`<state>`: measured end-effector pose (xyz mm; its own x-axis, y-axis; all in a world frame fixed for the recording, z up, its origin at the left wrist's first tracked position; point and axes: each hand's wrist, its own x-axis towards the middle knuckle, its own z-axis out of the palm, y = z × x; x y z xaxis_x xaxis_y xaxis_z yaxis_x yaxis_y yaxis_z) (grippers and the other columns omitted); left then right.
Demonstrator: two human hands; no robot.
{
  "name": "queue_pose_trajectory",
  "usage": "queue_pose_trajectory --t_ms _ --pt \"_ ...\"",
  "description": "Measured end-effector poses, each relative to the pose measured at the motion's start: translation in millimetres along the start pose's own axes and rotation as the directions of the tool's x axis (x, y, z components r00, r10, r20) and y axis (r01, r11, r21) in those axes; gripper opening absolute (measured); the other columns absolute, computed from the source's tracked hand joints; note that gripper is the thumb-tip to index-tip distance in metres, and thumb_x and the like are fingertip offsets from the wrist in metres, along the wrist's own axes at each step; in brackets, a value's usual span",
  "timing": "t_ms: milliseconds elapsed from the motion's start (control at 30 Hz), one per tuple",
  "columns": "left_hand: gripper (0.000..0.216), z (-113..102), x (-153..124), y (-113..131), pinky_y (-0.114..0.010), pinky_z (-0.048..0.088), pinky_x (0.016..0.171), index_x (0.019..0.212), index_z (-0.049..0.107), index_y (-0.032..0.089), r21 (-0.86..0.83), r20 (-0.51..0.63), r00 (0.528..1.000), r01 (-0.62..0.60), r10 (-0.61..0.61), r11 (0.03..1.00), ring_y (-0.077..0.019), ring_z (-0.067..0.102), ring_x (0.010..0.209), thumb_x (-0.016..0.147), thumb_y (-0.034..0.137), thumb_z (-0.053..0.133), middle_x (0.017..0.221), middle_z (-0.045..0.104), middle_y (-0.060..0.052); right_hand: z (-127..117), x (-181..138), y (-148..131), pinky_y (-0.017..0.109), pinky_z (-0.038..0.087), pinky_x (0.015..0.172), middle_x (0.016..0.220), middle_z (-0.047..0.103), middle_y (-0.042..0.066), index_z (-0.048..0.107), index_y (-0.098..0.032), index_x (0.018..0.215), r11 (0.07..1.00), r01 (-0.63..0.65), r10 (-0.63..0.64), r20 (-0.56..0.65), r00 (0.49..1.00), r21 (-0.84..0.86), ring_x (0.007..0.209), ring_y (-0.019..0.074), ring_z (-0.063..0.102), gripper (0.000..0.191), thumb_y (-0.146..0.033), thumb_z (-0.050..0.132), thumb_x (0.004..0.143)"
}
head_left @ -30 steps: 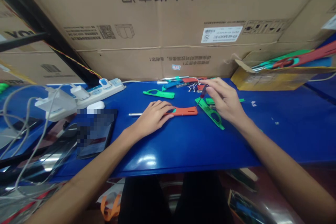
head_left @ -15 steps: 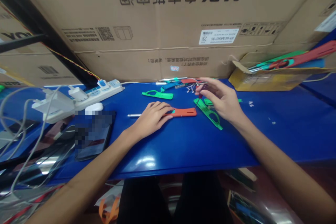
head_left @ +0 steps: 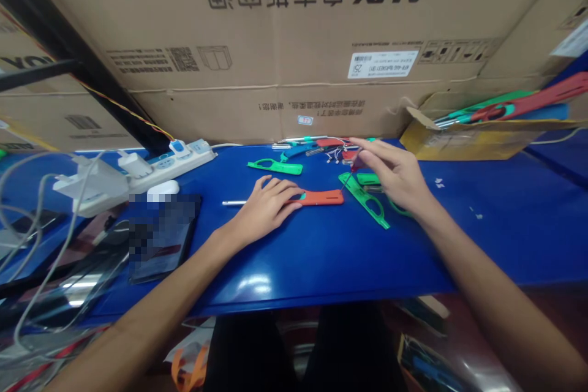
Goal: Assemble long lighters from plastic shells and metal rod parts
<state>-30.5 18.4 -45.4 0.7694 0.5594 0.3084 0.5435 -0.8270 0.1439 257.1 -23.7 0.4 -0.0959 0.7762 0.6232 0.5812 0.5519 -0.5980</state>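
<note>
My left hand (head_left: 266, 207) lies over an orange long-nosed lighter (head_left: 324, 197), pressing it flat on the blue table with the fingers round its middle. Its metal tube sticks out to the left, and the handle end points right. In my right hand (head_left: 399, 176) is a small screwdriver (head_left: 354, 165) with a dark red handle, pinched between thumb and fingers. The shaft slants down to the left, its tip at the handle's right end. Just right of that end lies a green half-shell (head_left: 367, 202). More green parts are partly hidden under my right hand.
Behind the lighter lie a green shell (head_left: 274, 166) and a pile of lighter parts with wires (head_left: 316, 146). A yellow box (head_left: 463, 144) holding more lighters stands at back right. On the left are a power strip (head_left: 160, 175), white earbud case (head_left: 163, 190) and phone (head_left: 165, 245).
My right hand has shifted slightly right and down and turned a little, still gripping the screwdriver at the handle end. My left hand and the lighter have stayed in place.
</note>
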Motion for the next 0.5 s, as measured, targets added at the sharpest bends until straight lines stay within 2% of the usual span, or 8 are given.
queue_pose_trajectory --t_ms 67,133,233,300,367,433,500 --pt "0.031 -0.1 -0.2 0.1 -0.05 0.026 0.116 0.127 0.062 0.023 -0.002 0.001 1.0 0.003 -0.003 1.0 -0.0235 0.059 0.122 0.108 0.039 0.044 0.129 0.067 -0.006 -0.5 -0.3 -0.4 0.042 0.054 0.096 0.114 0.075 0.002 0.062 -0.032 0.141 0.999 -0.005 0.003 0.042 0.999 0.04 0.105 0.0207 0.07 0.039 -0.031 0.052 0.103" --pt "0.031 -0.4 -0.2 0.3 -0.05 0.027 0.116 0.128 0.062 0.023 -0.005 0.003 1.0 0.006 -0.006 1.0 -0.0237 0.059 0.122 0.108 0.039 0.044 0.129 0.067 -0.006 0.4 -0.6 -0.9 0.041 0.056 0.093 0.113 0.076 0.003 0.063 -0.031 0.14 0.996 -0.023 0.02 0.039 0.999 0.088 0.1 0.0203 0.071 0.039 -0.031 0.056 0.101" --pt "0.031 -0.8 0.1 0.6 -0.05 0.028 0.115 0.127 0.062 0.023 0.0 0.006 1.0 0.007 -0.007 1.0 -0.0238 0.059 0.122 0.107 0.039 0.044 0.129 0.067 -0.006 2.8 -0.6 -2.5 0.038 0.058 0.083 0.096 0.076 0.002 0.077 -0.028 0.114 0.999 -0.008 0.011 -0.065 0.998 0.035 0.086 0.0205 0.072 0.024 -0.033 0.072 0.091" --pt "0.032 -1.0 0.3 0.7 -0.05 0.028 0.115 0.127 0.063 0.023 0.0 0.005 1.0 0.007 -0.007 1.0 -0.0238 0.059 0.121 0.107 0.039 0.044 0.128 0.067 -0.006 4.2 -0.8 -4.0 0.038 0.058 0.086 0.098 0.076 0.002 0.078 -0.028 0.106 0.999 0.031 -0.034 -0.09 0.995 -0.035 0.089 0.0213 0.071 0.018 -0.033 0.072 0.09" --pt "0.032 -1.1 0.3 0.8 -0.05 0.028 0.116 0.127 0.063 0.023 -0.007 0.004 1.0 0.01 -0.01 1.0 -0.0238 0.059 0.121 0.107 0.04 0.044 0.128 0.067 -0.006 5.5 -1.2 -5.2 0.041 0.056 0.094 0.108 0.076 0.003 0.075 -0.028 0.116 0.999 0.041 -0.042 -0.038 0.998 -0.024 0.099 0.0221 0.071 0.023 -0.033 0.062 0.098" --pt "0.032 -1.1 0.2 0.8 -0.051 0.027 0.117 0.127 0.062 0.023 -0.018 0.005 1.0 0.008 -0.008 1.0 -0.0236 0.059 0.122 0.108 0.039 0.044 0.128 0.067 -0.006 6.5 -1.8 -5.9 0.042 0.056 0.094 0.115 0.075 0.004 0.068 -0.028 0.129 0.997 0.009 -0.01 0.022 1.0 0.081 0.103 0.0218 0.071 0.03 -0.031 0.054 0.102" --pt "0.032 -1.2 0.2 0.7 -0.051 0.027 0.117 0.127 0.062 0.022 -0.024 0.006 1.0 0.006 -0.006 1.0 -0.0237 0.058 0.123 0.108 0.04 0.043 0.128 0.067 -0.007 7.0 -1.8 -5.9 0.041 0.059 0.089 0.109 0.076 0.004 0.065 -0.028 0.132 0.988 -0.02 0.018 0.015 1.0 0.154 0.097 0.0215 0.073 0.034 -0.032 0.06 0.099"
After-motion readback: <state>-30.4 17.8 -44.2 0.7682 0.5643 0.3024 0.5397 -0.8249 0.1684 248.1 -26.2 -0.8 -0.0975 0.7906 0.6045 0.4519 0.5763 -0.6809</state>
